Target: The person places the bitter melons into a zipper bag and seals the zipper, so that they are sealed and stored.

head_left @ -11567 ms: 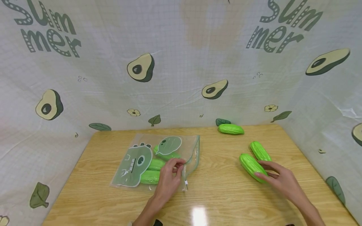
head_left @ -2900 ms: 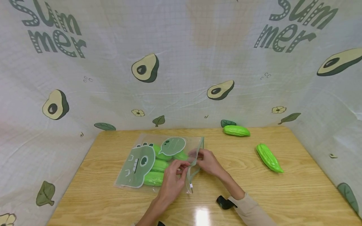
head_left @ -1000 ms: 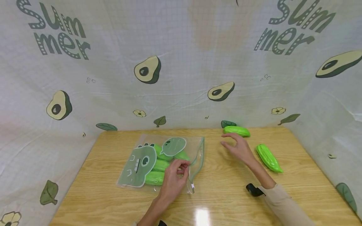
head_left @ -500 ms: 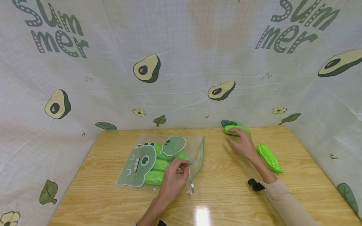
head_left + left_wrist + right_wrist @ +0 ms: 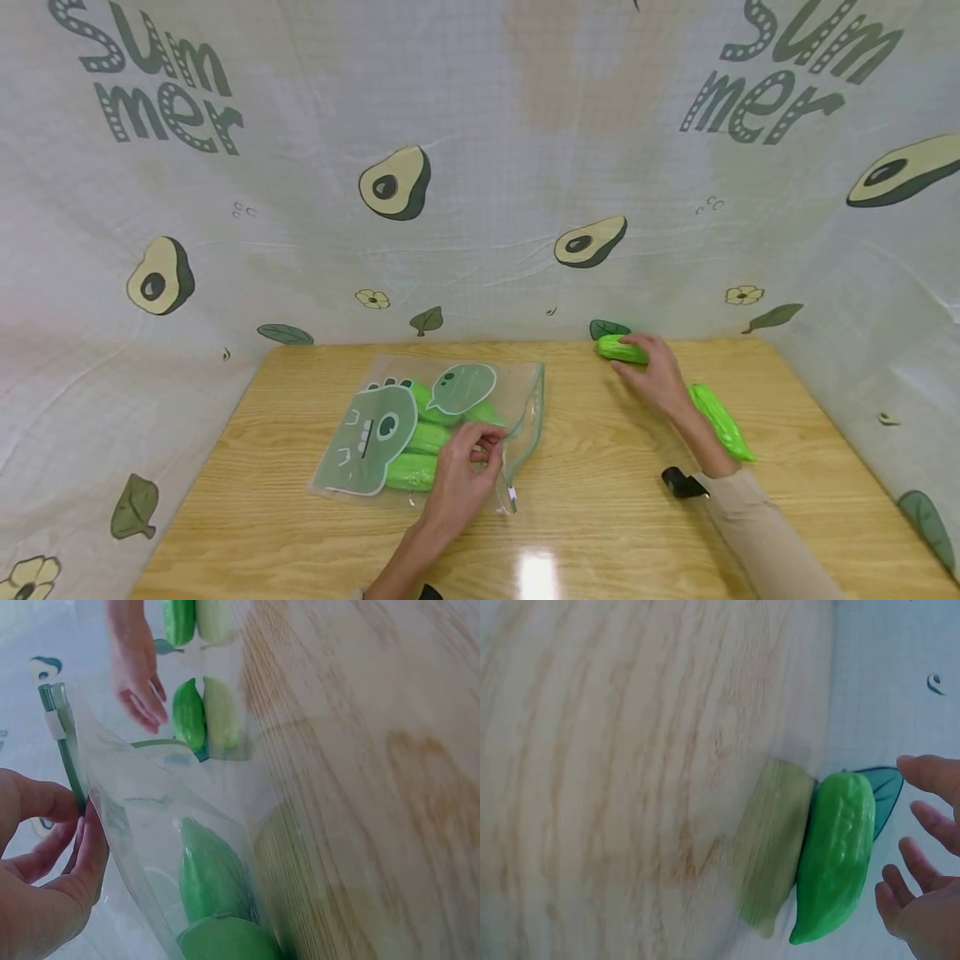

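A clear zip bag (image 5: 348,454) with a green monster print lies at the table's left, holding several bright green, ridged bitter melons (image 5: 411,473). My left hand (image 5: 459,473) pinches the bag's mouth edge between thumb and fingers; the left wrist view shows the lip (image 5: 73,776) lifted and the mouth parted. At the back of the table, my right hand (image 5: 658,377) is around the right end of a loose bitter melon (image 5: 617,348). In the right wrist view its spread fingers (image 5: 930,776) stand apart from that melon (image 5: 836,851). Another bitter melon (image 5: 723,423) lies beside the right forearm.
A white cloth (image 5: 487,167) printed with avocados hangs behind the wooden table (image 5: 585,500) and along both sides. The back melon lies close against it. A white zip slider (image 5: 512,493) sits at the bag's near corner.
One melon has left the right side and the bag holds more. My right hand has gone from the bag's mouth to the back melon. The left hand keeps its pinch.
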`<state>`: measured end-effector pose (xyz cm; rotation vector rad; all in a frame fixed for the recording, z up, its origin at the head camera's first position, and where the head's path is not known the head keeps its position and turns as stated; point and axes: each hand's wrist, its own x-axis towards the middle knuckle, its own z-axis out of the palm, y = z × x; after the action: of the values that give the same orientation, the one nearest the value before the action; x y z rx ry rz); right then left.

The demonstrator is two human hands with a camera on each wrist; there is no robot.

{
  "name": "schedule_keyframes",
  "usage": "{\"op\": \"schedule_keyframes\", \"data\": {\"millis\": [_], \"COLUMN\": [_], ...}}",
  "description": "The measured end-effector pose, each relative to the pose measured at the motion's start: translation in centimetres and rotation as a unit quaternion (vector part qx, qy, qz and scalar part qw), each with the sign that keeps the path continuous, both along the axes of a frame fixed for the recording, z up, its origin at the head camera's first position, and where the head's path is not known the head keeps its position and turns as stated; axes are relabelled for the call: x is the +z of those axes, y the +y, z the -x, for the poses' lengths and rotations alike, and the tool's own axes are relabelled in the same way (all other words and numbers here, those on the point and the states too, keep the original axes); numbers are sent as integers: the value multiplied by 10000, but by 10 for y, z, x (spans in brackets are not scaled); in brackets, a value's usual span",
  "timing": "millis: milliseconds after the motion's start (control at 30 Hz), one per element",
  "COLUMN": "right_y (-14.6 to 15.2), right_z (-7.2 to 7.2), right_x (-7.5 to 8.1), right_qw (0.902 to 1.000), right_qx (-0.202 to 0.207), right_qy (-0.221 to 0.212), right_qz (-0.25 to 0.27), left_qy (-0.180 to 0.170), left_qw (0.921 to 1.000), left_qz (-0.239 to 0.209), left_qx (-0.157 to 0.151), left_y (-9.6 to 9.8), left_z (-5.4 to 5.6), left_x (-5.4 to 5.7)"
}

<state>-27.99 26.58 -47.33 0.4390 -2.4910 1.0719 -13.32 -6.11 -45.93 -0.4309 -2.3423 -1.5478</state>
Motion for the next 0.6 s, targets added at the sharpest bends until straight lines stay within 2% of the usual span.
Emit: {"op": "schedule_keyframes", "data": {"millis": [433,600], "right_y": [12,14], "right_z": [9,10], "right_x": [0,0], "right_qw": [9987,9966], "right_qx": [-157,-210], "right_qy": [-474,-788], "right_qz": [-92,-114], "left_qy": [37,76], "left_qw": [10000,10000], "left_qz": [38,51], "left_qx": [-21,-22], "left_y": [0,-1], "left_z": [0,0], "left_x": [0,1]}}
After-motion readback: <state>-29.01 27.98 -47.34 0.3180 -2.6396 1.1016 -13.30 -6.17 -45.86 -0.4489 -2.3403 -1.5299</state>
